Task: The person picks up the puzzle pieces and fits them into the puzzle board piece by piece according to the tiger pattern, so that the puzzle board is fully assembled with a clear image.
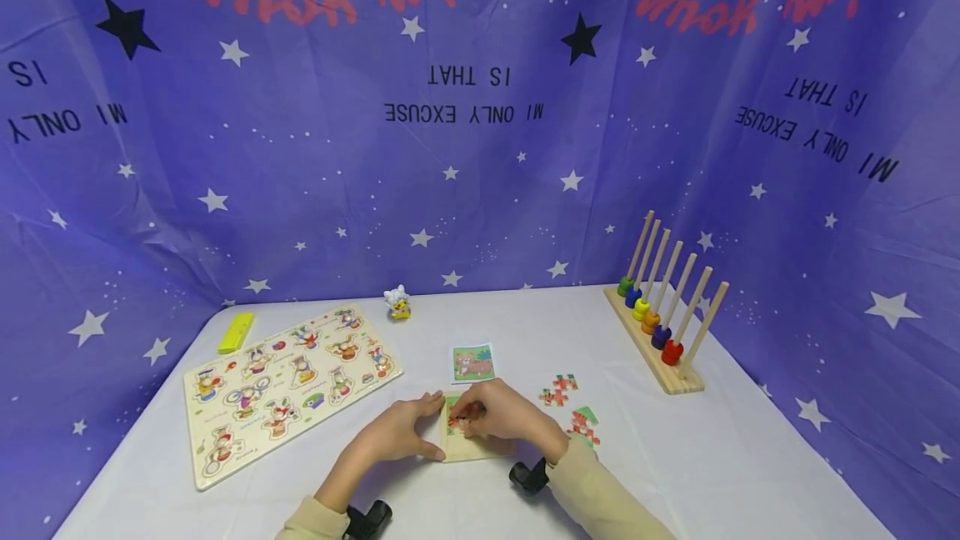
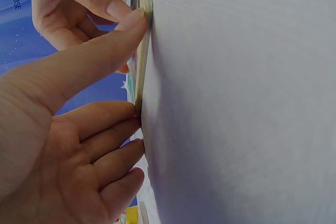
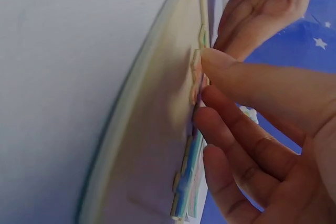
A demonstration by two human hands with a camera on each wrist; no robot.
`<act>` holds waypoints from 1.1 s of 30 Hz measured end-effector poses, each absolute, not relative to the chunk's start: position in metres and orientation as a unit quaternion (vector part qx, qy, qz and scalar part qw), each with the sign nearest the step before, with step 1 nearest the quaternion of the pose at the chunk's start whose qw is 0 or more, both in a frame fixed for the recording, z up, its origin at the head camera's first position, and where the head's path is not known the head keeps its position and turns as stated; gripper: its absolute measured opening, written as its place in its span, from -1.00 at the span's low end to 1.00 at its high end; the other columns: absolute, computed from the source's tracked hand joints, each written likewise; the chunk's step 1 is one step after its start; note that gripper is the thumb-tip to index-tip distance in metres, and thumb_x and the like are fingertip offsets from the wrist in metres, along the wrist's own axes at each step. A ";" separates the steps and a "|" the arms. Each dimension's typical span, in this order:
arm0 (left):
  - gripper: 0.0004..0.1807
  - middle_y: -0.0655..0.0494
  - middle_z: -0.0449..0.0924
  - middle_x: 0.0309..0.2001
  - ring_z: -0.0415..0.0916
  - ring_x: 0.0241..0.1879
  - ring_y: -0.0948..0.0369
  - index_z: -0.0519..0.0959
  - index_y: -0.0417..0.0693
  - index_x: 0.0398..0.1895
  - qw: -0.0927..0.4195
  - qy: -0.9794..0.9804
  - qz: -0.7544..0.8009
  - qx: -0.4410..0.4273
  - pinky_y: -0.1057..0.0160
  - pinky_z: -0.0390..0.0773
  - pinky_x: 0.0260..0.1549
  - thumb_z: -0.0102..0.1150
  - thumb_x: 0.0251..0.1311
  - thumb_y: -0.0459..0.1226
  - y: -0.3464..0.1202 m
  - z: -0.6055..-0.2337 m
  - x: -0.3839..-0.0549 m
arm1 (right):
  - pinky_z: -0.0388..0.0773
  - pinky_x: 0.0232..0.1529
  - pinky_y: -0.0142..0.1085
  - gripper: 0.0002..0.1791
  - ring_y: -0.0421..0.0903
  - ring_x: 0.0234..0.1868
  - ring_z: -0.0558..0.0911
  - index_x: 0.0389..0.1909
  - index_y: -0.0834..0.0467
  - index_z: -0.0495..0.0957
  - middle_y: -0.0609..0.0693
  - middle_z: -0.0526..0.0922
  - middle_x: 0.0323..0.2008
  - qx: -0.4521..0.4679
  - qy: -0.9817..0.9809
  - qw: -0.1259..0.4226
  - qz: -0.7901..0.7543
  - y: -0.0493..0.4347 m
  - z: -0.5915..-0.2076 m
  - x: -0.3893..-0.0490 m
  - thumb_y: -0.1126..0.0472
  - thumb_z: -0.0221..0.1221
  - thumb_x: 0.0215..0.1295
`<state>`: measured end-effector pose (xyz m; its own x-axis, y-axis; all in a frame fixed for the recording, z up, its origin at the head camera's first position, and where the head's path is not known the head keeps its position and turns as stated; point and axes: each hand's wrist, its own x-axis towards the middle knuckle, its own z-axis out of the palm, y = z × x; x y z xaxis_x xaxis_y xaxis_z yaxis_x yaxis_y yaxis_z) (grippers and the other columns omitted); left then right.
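Beige sleeve (image 1: 609, 497) nearest | puzzle piece (image 3: 197, 77) pinched in right grip (image 1: 497, 412) | left grip (image 1: 401, 430) uncurled, touching tray (image 1: 469, 449)

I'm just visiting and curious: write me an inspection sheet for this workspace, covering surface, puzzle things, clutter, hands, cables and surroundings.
Surface: table covered in white.
Job's things: wooden tray, partly filled; loose pieces to its right; picture card just beyond it.
Clutter: large cartoon board, yellow item, small figurine, peg stand with coloured rings.
Grippers: human hands; left hand touches the tray's edge, right hand pinches a puzzle piece at the tray.
Cables: nothing seen.
Surroundings: starry purple-blue cloth with upside-down lettering.
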<state>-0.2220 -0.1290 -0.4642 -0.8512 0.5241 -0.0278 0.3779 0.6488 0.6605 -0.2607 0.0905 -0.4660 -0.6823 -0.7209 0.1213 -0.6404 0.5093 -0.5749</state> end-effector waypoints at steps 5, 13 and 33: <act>-0.05 -0.24 0.27 0.35 0.19 0.33 -0.21 0.36 -0.40 0.27 0.102 0.902 0.334 0.254 -0.17 0.18 0.30 0.53 -0.20 -0.11 -0.129 -0.464 -0.221 | 0.55 -0.27 -0.49 -0.70 -0.27 -0.31 0.59 -0.14 0.13 0.70 -0.13 0.70 -0.28 -0.401 0.861 0.070 -0.304 0.100 -0.465 -0.261 0.35 0.40 0.06; -0.05 -0.25 0.27 0.34 0.19 0.33 -0.21 0.36 -0.42 0.27 0.101 0.903 0.331 0.255 -0.16 0.17 0.30 0.53 -0.20 -0.11 -0.128 -0.462 -0.220 | 0.60 -0.26 -0.44 -0.69 -0.17 -0.27 0.64 -0.06 0.18 0.66 0.01 0.70 -0.18 -0.394 0.850 0.081 -0.341 0.126 -0.454 -0.262 0.36 0.35 0.13; -0.04 -0.23 0.26 0.36 0.16 0.35 -0.21 0.35 -0.40 0.28 0.106 0.903 0.330 0.254 -0.17 0.14 0.31 0.52 -0.20 -0.10 -0.130 -0.466 -0.223 | 0.60 -0.40 -0.35 -0.72 0.02 -0.27 0.63 -0.07 0.26 0.64 0.14 0.67 -0.20 -0.334 0.885 0.052 -0.320 0.191 -0.442 -0.283 0.39 0.30 0.17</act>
<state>-0.2228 -0.1296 -0.4658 -0.8490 0.5279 -0.0237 0.3881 0.6534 0.6499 -0.2829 0.1912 -0.4419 -0.7712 -0.6249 0.1210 -0.5577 0.5718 -0.6017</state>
